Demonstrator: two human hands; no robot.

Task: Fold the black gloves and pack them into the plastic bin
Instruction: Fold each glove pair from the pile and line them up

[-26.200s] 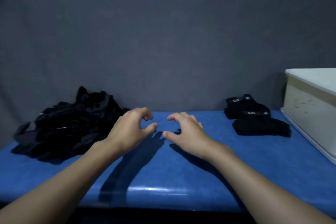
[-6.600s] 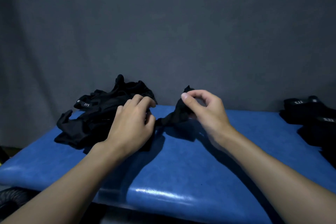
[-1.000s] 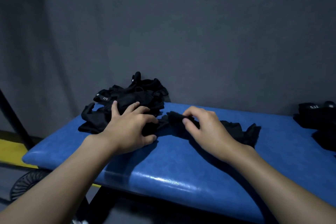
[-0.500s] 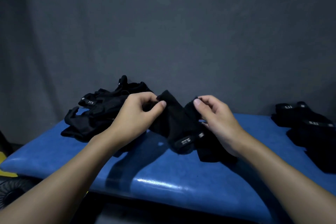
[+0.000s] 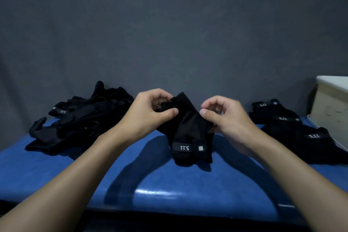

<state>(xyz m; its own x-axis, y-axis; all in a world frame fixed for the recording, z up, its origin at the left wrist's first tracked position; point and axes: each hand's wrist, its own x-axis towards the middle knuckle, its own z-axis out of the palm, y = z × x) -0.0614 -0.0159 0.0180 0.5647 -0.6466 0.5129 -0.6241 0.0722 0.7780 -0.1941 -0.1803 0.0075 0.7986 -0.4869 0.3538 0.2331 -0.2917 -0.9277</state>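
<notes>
A black glove (image 5: 189, 133) with a white "5.11" wrist label hangs over the middle of the blue table (image 5: 169, 190), its cuff end touching the surface. My left hand (image 5: 150, 113) pinches its upper left edge between thumb and fingers. My right hand (image 5: 224, 117) pinches its right edge. A loose heap of unfolded black gloves (image 5: 81, 118) lies at the left rear. Folded black gloves (image 5: 293, 132) lie stacked at the right. The white plastic bin (image 5: 331, 103) stands at the far right edge, only partly in view.
A dark grey wall closes off the back of the table. The table's front edge runs across the bottom of the view, with dark floor below it.
Both hands have lifted the glove a little higher and turned it so its label faces me. The view has swung right, bringing the bin into sight.
</notes>
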